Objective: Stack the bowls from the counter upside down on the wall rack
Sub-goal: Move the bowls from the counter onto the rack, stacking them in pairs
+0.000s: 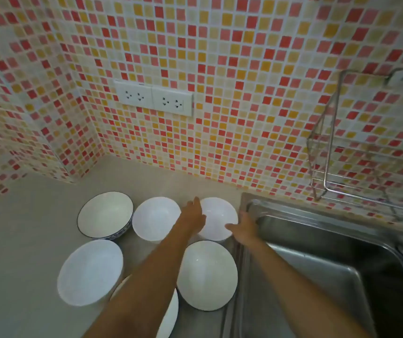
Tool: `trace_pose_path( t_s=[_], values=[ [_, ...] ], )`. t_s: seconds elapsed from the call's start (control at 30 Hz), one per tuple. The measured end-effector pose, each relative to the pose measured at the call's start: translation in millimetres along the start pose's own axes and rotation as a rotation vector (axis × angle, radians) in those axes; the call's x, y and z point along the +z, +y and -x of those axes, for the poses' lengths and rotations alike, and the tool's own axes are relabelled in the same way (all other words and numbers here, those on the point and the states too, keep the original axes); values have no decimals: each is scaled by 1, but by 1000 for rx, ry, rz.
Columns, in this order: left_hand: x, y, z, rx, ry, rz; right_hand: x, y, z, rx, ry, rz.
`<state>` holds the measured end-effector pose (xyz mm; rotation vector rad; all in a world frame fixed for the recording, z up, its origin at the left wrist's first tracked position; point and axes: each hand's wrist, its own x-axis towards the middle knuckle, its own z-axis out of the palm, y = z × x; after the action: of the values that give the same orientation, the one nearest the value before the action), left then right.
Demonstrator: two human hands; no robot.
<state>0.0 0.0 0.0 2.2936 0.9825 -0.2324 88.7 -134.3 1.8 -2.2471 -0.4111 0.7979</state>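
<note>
The far-right bowl (217, 219) sits mouth up at the worktop's (24, 240) back edge beside the sink (317, 252), between the left hand (193, 217) and right hand (243, 229), both open-fingered at its rim; contact is unclear. An arm half hides the nearest bowl (171, 311)

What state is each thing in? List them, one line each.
Blue-rimmed bowl: upright on the counter, empty.
Back middle bowl: upright, empty.
Back right bowl: upright, a hand at each side.
Front left bowl: upright, empty.
Front right bowl: upright, empty.
Nearest bowl: mostly hidden by the left arm.
Wall rack: holds no bowls.
Sink: looks empty.
Left hand: open.
Right hand: open.
</note>
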Motion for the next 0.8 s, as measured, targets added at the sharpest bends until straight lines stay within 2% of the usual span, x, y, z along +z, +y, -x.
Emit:
trace_pose_path(
  t_s=[0.17,0.37,0.53,0.63,0.7,0.8],
  values=[
    [8,7,3,-47,48,24,5,4,-5,103,2,-50],
    [-21,26,30,57,250,327,-21,-2,15,72,28,-450],
    [-26,49,74,117,308,325,-52,3,63,34,8,-687],
    [-17,65,102,162,309,285,-71,19,93,53,-94,-810],
    [-10,75,117,212,313,340,-85,31,110,51,-177,-917],
    [-2,89,138,283,301,446,-109,50,132,28,-195,-985]
  ],
)
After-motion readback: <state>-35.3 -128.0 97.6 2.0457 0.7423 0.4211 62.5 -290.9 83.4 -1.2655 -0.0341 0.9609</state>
